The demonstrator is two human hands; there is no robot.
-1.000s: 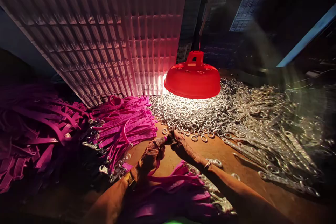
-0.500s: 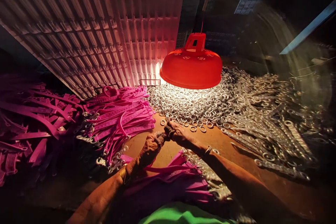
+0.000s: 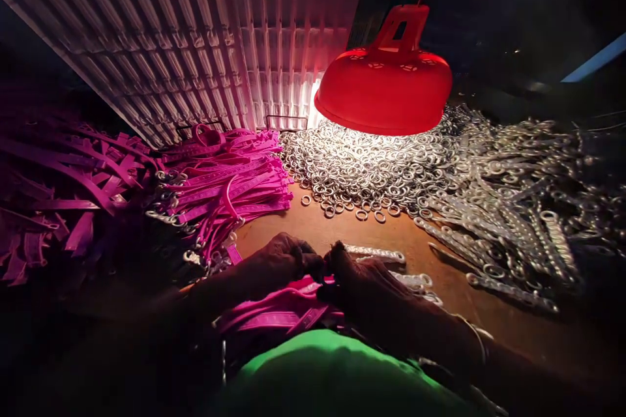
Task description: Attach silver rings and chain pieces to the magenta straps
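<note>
In the middle of the head view my left hand (image 3: pixel 286 257) and my right hand (image 3: pixel 359 273) meet over the near part of the tabletop, both in deep shadow. The fingers of each are closed in a pinch, tip to tip. Whatever sits between them is too dark and small to make out. Right beneath lie pink straps (image 3: pixel 288 309), partly covered by the hands and forearms. Several silver link strips (image 3: pixel 376 254) with eyelet ends stick out beyond my right hand. A few loose metal rings (image 3: pixel 362 215) lie just past the hands.
A red lamp (image 3: pixel 386 91) hangs low over a large heap of metal rings (image 3: pixel 362 163). More silver strips (image 3: pixel 518 208) are piled at right. Pink strap bundles (image 3: pixel 244 176) with metal clasps lie at left, beside a darker strap heap (image 3: pixel 73 182). A ribbed panel (image 3: pixel 171 39) leans behind.
Both hands have drawn back from near the ring heap toward my body, over the pink straps, and fallen into shadow. The view has shifted, so the lamp appears higher and further right.
</note>
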